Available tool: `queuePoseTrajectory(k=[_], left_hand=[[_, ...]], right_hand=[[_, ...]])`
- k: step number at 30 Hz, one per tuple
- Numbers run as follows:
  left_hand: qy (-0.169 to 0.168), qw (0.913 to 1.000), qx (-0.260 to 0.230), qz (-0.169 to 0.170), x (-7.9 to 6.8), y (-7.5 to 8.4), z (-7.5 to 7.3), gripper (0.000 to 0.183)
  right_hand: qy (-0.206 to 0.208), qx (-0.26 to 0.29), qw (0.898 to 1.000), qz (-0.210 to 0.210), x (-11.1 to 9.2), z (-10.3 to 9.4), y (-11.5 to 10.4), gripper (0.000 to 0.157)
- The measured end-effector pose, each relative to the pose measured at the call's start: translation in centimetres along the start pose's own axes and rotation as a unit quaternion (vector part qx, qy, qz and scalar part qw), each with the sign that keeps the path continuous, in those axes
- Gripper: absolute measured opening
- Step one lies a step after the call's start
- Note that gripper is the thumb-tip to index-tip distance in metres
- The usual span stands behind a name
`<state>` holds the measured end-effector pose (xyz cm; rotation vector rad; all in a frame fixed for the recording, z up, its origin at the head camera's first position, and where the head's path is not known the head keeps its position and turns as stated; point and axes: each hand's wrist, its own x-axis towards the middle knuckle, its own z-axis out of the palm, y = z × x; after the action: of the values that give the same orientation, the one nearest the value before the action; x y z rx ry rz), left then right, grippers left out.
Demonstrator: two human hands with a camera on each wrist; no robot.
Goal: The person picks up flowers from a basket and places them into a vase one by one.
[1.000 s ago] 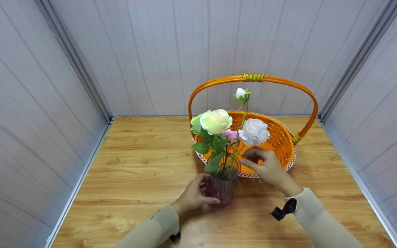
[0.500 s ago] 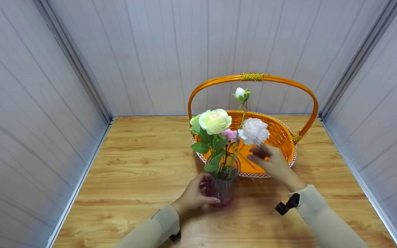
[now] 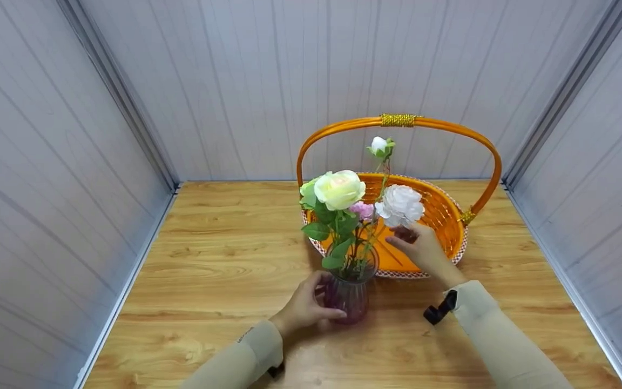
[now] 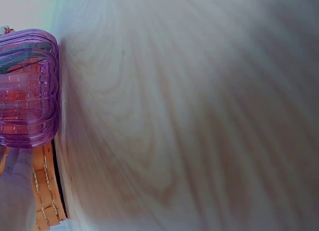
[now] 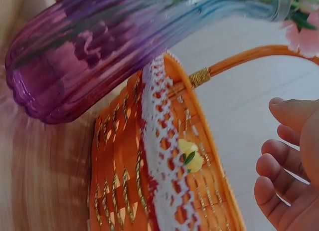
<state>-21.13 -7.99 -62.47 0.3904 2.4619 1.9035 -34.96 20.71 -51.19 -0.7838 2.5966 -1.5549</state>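
My left hand [image 3: 305, 307] grips a ribbed glass vase [image 3: 350, 300], purple at the base and clear toward the neck. Its fingers and thumb lie around the vase's left side, partly seen in the left wrist view. Stems stand in the vase, bearing a pale yellow-green rose [image 3: 339, 190], a pink flower [image 3: 362, 210], a full white flower [image 3: 399, 205] and a white bud [image 3: 379, 145]. Just below the white flower is my right hand [image 3: 421, 249], its fingertips close under the petals. In the right wrist view its fingers [image 5: 283, 153] are loosely bent, the thumb apart, holding nothing visible.
Right behind the vase stands an orange woven basket [image 3: 448, 237] with a white-and-red lace rim and a tall arched handle [image 3: 473, 139]. Both rest on a wood-grain table [image 3: 208, 259], enclosed by pale panel walls [image 3: 246, 81] at the back and sides.
My right hand has risen from beside the stems near the vase's mouth to just under the white flower. My left hand and the vase have stayed in place.
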Motion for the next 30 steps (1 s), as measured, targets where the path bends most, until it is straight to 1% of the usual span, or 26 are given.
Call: queuePoseTrajectory(k=[3, 8, 13, 17, 19, 22, 24, 25, 27, 30], left_hand=[[0.001, 1.0000, 0.004, 0.001, 0.0, 0.0, 0.0, 0.076], [0.002, 1.0000, 0.004, 0.001, 0.1, 0.0, -0.1, 0.076], [0.001, 1.0000, 0.005, -0.004, 0.1, -0.1, 0.0, 0.076], [0.003, 0.9999, 0.000, -0.011, 0.0, -0.2, 0.1, 0.076], [0.004, 0.9999, -0.003, -0.015, 0.1, -0.2, 0.2, 0.076], [0.003, 0.9998, -0.004, -0.017, 0.1, -0.2, 0.2, 0.077], [0.003, 0.9998, -0.006, -0.017, 0.1, -0.2, 0.2, 0.077], [0.003, 0.9998, -0.006, -0.017, 0.1, -0.2, 0.2, 0.077], [0.002, 0.9998, -0.008, -0.016, 0.1, -0.2, 0.2, 0.077], [0.002, 0.9998, -0.008, -0.017, 0.1, -0.3, 0.2, 0.076]], right_hand=[[0.002, 0.002, 1.000, 0.011, 0.7, 0.2, 0.6, 0.021], [0.007, 0.002, 1.000, 0.030, 1.7, 0.6, 1.7, 0.022], [0.013, -0.006, 0.999, 0.050, 2.5, 1.1, 2.6, 0.022], [0.015, 0.004, 0.998, 0.066, 3.0, 1.6, 3.0, 0.023], [0.014, 0.013, 0.997, 0.071, 3.1, 1.8, 3.2, 0.028], [0.012, 0.018, 0.997, 0.070, 3.4, 2.0, 3.4, 0.040], [0.011, 0.016, 0.997, 0.074, 3.5, 2.1, 3.6, 0.042], [0.011, 0.013, 0.997, 0.077, 3.6, 2.2, 3.7, 0.040], [0.011, 0.008, 0.996, 0.084, 3.8, 2.4, 4.0, 0.030], [0.007, -0.001, 0.997, 0.083, 4.0, 2.6, 4.3, 0.019]])
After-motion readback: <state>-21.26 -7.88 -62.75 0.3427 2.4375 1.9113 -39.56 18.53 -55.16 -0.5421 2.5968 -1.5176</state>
